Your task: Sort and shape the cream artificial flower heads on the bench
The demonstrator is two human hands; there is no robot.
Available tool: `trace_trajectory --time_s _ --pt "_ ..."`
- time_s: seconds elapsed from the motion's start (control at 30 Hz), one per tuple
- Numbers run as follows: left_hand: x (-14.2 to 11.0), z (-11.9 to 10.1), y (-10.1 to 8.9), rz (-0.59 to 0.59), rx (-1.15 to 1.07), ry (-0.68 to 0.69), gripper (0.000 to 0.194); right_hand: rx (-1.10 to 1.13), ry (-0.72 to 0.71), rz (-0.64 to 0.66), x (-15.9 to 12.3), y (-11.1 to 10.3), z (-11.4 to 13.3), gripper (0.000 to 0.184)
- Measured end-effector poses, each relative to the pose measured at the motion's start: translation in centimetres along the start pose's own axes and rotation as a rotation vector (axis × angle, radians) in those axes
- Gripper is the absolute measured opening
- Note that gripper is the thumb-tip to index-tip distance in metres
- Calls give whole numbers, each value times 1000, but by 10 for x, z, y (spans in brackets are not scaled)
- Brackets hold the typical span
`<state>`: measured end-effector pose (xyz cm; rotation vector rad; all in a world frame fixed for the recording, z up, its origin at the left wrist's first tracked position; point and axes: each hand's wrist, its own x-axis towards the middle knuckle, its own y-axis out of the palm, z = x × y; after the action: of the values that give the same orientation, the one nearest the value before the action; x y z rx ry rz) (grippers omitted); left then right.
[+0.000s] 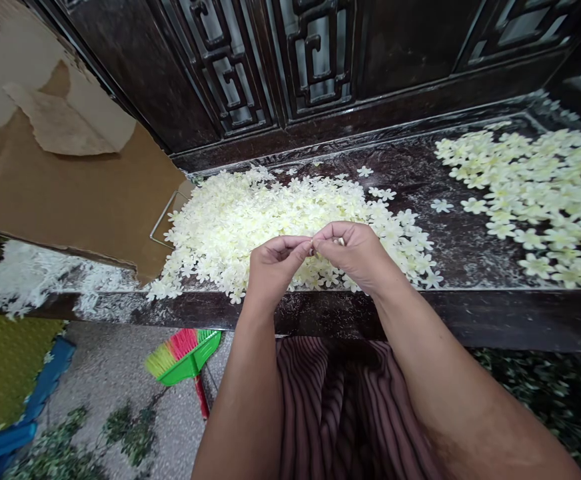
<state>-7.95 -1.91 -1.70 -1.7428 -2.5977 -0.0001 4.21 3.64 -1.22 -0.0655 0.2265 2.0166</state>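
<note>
Cream flowers (250,207), small and five-petalled, one large heap: head view, on a dark wooden bench (470,243), beneath and beyond both hands.

Left hand (278,267): over the heap's near edge; thumb and forefinger together at the tips.

Right hand (353,253): just beside it, thumb and forefinger likewise together, tips meeting the left's; whatever may lie between is too small and hidden to tell.

Second patch of flowers (535,180): spread more loosely, bench's right end. One single flower (441,206): between patch and heap.

Cardboard (85,200), brown, torn: left of the heap. White shreds (25,273): bench's left end, below the cardboard.

Carved panel (405,47), dark: behind the bench.

Broom (185,357), green head, multicoloured bristles: on the speckled floor (115,353), near leafy sprigs (130,430).
</note>
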Motion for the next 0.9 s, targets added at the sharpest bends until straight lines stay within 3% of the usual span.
trace_trajectory --time_s 0.3,0.47,0.53,0.63,0.7,0.77,0.83,0.9 --pt "1 0 2 -61 81 -14 7 -97 -114 20 -6 6 -7 10" --pt "5 2 0 -111 120 23 8 -59 -105 43 -6 7 -7 9" --pt "9 2 -8 -190 140 38 6 -18 -77 24 -4 4 -4 8" --pt "16 3 -23 -430 176 74 5 106 13 -131 0 -4 0 9" --pt "18 2 -29 -602 238 158 11 246 100 -239 3 -9 2 10" --pt "15 1 -28 -670 347 255 19 416 185 -226 4 -11 2 16" --pt "8 0 -19 -560 441 338 18 554 252 -139 4 -9 0 24" --pt "0 0 -4 -278 496 454 12 611 309 -88 2 -4 -2 30"
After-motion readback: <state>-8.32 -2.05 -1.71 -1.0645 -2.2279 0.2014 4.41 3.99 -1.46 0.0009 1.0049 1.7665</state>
